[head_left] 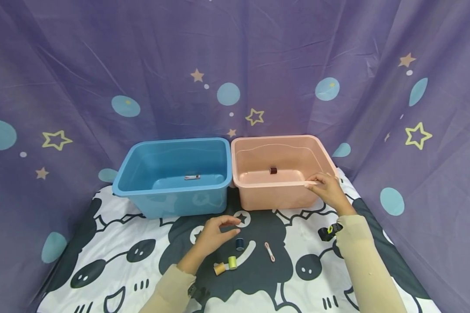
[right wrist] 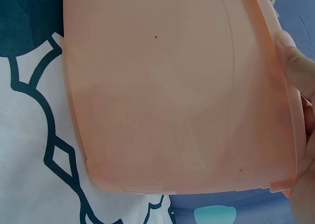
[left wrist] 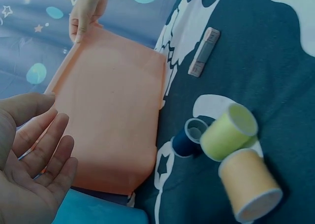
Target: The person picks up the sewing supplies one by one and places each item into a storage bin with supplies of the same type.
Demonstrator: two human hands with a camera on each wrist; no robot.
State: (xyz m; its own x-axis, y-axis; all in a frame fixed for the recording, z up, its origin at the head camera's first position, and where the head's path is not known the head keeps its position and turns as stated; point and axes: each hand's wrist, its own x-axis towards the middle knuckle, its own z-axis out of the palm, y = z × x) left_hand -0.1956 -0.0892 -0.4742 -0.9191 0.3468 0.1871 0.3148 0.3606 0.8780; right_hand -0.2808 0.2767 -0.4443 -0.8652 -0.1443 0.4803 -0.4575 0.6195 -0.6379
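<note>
My right hand (head_left: 326,190) grips the front rim of the pink plastic basin (head_left: 280,198), near its right corner; the thumb lies along the outer side. A dark brown spool (head_left: 273,171) lies inside this basin. The left hand (head_left: 215,234) hovers over the cloth with its fingers relaxed and apart, holding nothing. Beside it are a navy thread spool (head_left: 240,244), a yellow-green thread spool (head_left: 232,262) and an orange-yellow thread spool (head_left: 219,269). To their right lies a narrow pinkish bundle (left wrist: 204,51) with a grey band and fine markings, like a folded tape measure.
A blue basin (head_left: 172,204) stands against the pink one on the left, with a small pale bundle (head_left: 192,177) inside. Black-and-white patterned cloth (head_left: 113,243) covers the surface. A purple curtain (head_left: 160,52) hangs behind both basins.
</note>
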